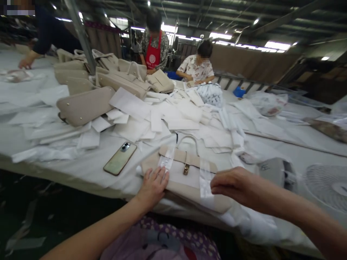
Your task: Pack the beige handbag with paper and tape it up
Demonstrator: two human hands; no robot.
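Observation:
A beige handbag (187, 173) with a gold clasp lies flat at the table's near edge, with clear tape strips and white paper across its front. My left hand (154, 186) rests flat on the bag's left end, fingers spread. My right hand (233, 186) hovers over the bag's right end, fingers curled and pinched at a strip of clear tape (205, 180). A white handle arches up behind the bag.
A phone (120, 159) lies face down left of the bag. White paper sheets (173, 115) are heaped mid-table, beige bags (86, 104) stacked behind. Two people work at the far side, another person's hand (25, 63) far left. A white fan (328, 186) lies right.

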